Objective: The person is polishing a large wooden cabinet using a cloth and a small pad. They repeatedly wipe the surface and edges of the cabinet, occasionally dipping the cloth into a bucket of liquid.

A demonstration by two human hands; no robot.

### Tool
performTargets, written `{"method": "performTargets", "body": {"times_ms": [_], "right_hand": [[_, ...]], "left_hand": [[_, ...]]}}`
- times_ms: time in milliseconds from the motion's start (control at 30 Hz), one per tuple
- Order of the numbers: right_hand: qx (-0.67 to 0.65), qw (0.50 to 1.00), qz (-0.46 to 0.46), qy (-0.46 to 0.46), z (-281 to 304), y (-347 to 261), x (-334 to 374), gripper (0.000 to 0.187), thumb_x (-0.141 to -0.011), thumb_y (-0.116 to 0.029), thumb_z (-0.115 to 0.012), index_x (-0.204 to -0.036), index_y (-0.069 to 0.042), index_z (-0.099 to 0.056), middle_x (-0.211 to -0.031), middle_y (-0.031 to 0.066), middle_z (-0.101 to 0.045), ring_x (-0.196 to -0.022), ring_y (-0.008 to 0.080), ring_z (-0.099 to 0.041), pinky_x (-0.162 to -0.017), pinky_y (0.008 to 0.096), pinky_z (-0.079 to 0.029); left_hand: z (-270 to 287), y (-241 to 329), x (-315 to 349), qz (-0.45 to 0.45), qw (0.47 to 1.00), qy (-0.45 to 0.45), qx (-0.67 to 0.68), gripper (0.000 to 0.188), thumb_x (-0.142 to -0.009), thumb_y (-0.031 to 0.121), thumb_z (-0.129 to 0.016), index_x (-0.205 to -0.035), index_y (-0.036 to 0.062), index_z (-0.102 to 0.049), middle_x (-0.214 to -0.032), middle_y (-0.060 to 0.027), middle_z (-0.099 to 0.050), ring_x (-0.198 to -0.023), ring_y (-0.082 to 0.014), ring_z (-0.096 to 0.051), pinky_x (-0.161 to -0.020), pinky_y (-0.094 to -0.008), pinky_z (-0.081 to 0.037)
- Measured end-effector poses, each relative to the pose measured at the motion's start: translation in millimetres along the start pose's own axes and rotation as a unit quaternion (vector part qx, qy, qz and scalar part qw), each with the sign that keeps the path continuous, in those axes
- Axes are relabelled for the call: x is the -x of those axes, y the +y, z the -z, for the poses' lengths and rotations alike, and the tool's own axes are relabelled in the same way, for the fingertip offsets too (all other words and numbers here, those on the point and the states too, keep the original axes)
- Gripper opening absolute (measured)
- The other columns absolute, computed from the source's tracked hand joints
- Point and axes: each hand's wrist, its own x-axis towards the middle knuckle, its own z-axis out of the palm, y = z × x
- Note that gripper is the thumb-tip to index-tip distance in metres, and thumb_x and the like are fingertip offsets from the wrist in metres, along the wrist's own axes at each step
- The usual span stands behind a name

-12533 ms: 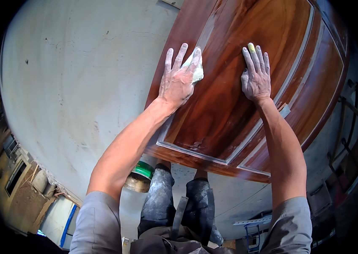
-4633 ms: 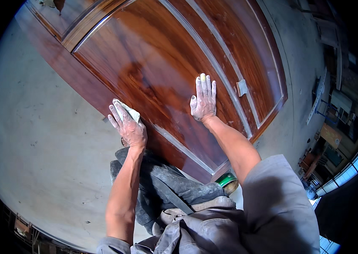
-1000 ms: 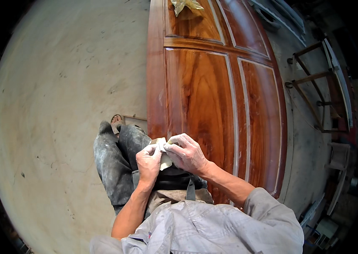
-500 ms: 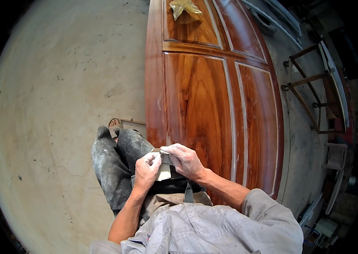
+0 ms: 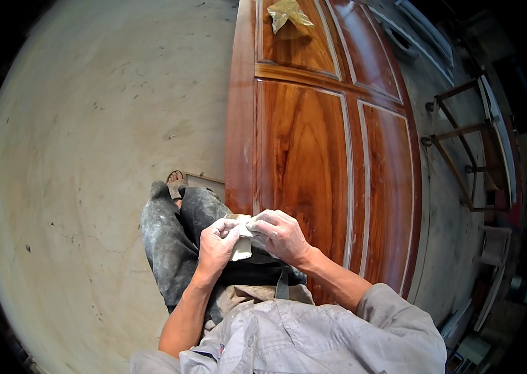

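Above my lap, both hands pinch a small folded piece of sandpaper (image 5: 242,250), pale on the side that shows. My left hand (image 5: 218,244) grips its left part between thumb and fingers. My right hand (image 5: 280,235) is closed on its upper right part, with the fingertips of both hands nearly meeting. White dust coats the fingers. Right beside my hands lies a glossy red-brown panelled wooden door (image 5: 304,149), with pale lines along the edges of its panels. Part of the sandpaper is hidden behind my fingers.
A crumpled yellowish translucent bag (image 5: 288,14) lies on the door's far panel. To the right stands a wheeled frame (image 5: 463,131), with a tyre (image 5: 400,43) farther back. Concrete floor (image 5: 89,156) stretches along the left, near my sandalled foot (image 5: 176,179).
The sandpaper has turned in my fingers; its grey face showed before, and now mostly its pale side does. The door has shifted slightly right in view.
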Motion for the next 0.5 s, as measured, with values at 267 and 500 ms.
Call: {"method": "performTargets", "body": {"times_ms": [267,500], "right_hand": [[-0.040,0.999,-0.015,-0.031,-1.9,-19.1,2.0,0.020,-0.094,-0.008,-0.072,-0.113,-0.003,-0.071,-0.107,0.0158,-0.073,-0.100,0.0350,-0.071,-0.087,0.0413,-0.058],[-0.228,0.948,-0.223,0.010,-9.7,-15.1,11.6,0.023,-0.096,0.003,-0.064,-0.119,0.003,-0.069,-0.096,0.0203,-0.074,-0.086,0.0343,-0.073,-0.077,0.0375,-0.058]], "left_hand": [[14.4,11.6,1.1,0.095,0.991,-0.008,0.092,0.025,-0.102,0.005,-0.065,-0.121,-0.0072,-0.074,-0.112,-0.0146,-0.077,-0.099,-0.0191,-0.074,-0.089,-0.0312,-0.060],[13.1,30.7,2.5,0.085,0.991,-0.071,0.080,0.026,-0.099,0.007,-0.072,-0.123,-0.0045,-0.073,-0.111,-0.0114,-0.076,-0.097,-0.0153,-0.073,-0.090,-0.0294,-0.059]]}}
